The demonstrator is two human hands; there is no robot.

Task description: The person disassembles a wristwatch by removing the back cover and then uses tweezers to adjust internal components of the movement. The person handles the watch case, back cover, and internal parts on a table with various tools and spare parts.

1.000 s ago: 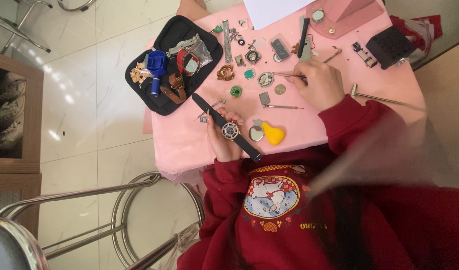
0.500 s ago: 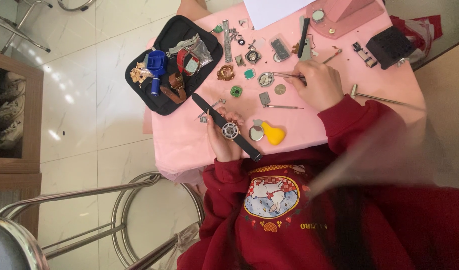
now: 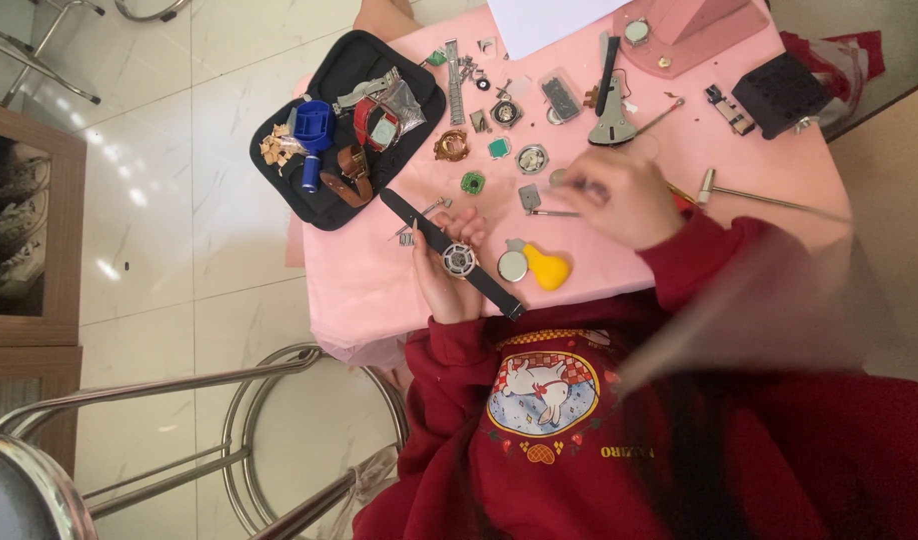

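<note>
Below, black-strapped watch (image 3: 459, 260) across left hand (image 3: 445, 280), right hand (image 3: 624, 197) apart

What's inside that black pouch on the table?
The open black zip pouch holds a blue plastic tool, a red-strapped watch, a brown leather strap and small gold pieces. Anything beneath them is hidden.

Two hands (image 3: 449, 280) (image 3: 619, 200), one black case (image 3: 331, 95) (three watches).
</note>
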